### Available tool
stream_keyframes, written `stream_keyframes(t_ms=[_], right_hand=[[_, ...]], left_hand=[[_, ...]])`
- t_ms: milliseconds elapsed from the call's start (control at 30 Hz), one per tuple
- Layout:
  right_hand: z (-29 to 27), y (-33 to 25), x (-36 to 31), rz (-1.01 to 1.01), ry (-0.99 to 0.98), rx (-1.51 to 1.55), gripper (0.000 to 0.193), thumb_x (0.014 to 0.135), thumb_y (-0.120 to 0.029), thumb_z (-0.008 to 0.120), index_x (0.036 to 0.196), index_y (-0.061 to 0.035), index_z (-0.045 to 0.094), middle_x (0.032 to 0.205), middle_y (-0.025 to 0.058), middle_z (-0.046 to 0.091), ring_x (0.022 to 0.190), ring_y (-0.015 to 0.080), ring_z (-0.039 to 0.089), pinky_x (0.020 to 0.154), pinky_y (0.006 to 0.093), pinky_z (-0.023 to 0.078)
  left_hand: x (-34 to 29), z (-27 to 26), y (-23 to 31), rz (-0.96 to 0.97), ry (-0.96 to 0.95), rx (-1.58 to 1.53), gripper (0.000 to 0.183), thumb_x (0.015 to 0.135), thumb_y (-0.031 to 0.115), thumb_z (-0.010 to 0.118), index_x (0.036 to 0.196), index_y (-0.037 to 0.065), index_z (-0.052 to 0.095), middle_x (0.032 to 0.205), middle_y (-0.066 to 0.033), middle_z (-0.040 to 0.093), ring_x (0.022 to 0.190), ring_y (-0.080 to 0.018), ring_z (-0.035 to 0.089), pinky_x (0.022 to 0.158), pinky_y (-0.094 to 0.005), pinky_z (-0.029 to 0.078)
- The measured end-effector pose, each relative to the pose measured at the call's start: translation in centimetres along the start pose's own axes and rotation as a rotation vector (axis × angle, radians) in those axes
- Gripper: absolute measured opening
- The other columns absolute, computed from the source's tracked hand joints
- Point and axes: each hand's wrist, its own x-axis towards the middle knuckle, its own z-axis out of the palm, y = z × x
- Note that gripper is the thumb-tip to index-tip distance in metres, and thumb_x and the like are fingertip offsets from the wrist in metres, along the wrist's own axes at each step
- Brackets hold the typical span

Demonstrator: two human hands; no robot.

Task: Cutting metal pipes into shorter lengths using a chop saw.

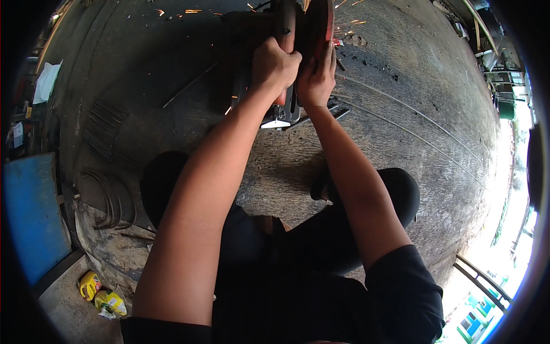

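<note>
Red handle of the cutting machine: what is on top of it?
The left hand wraps over the red handle, whose upper part and lower tip show. The stretch beneath the grip is covered, so it cannot be seen.

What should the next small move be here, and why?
Probably ease the right hand away from the red-edged round part, while the left hand grips the red handle: sparks fly on both sides, and the right hand lies along that part's edge, touching or just beside it; I cannot tell which.
</note>
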Motion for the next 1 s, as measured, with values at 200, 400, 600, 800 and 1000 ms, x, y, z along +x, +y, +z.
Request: stream_keyframes(t_ms=[200,400,600,800,1000], right_hand=[[0.05,-0.09,0.0,0.031,-0.011,0.012,0.054,0.089,-0.012,0.051,0.14,-0.0056,0.035,0.133,0.0297,0.042,0.116,0.0472,0.048,0.088,0.047,0.048],[-0.01,-0.05,0.02,0.017,-0.007,-0.007,0.054,0.089,-0.012,0.051,0.14,-0.0053,0.034,0.133,0.0297,0.042,0.116,0.0472,0.047,0.089,0.0467,0.048],[-0.08,-0.38,0.04,0.042,-0.024,0.002,0.055,0.089,-0.011,0.05,0.141,-0.0052,0.033,0.134,0.0298,0.041,0.117,0.0476,0.047,0.091,0.0467,0.046],[-0.05,-0.27,-0.03,0.043,-0.021,0.013,0.054,0.089,-0.011,0.05,0.14,-0.0044,0.034,0.134,0.0305,0.041,0.118,0.0476,0.046,0.092,0.0467,0.046],[0.11,-0.12,-0.11,0.03,-0.013,0.01,0.054,0.089,-0.011,0.051,0.14,-0.0032,0.034,0.133,0.031,0.041,0.118,0.0477,0.046,0.092,0.0467,0.046]], left_hand=[[0.13,0.12,-0.25,0.018,0.011,0.016,0.04,0.07,0.023,0.065,0.093,-0.009,0.059,0.09,-0.0307,0.063,0.09,-0.0418,0.063,0.08,-0.0426,0.051],[0.23,0.35,-0.38,0.014,0.024,0.022,0.04,0.069,0.024,0.065,0.092,-0.008,0.059,0.09,-0.0305,0.063,0.089,-0.0419,0.063,0.08,-0.043,0.051],[0.24,0.26,-0.6,0.024,0.017,-0.003,0.041,0.069,0.024,0.065,0.093,-0.008,0.059,0.089,-0.0309,0.063,0.088,-0.0424,0.063,0.079,-0.0431,0.051],[0.28,0.37,-0.7,0.023,0.014,-0.006,0.04,0.069,0.024,0.065,0.092,-0.009,0.059,0.089,-0.0309,0.063,0.088,-0.0425,0.063,0.078,-0.0431,0.051],[0.42,0.47,-0.79,0.009,0.012,-0.008,0.04,0.069,0.024,0.066,0.092,-0.008,0.059,0.089,-0.0306,0.063,0.089,-0.0419,0.063,0.079,-0.0431,0.051]])
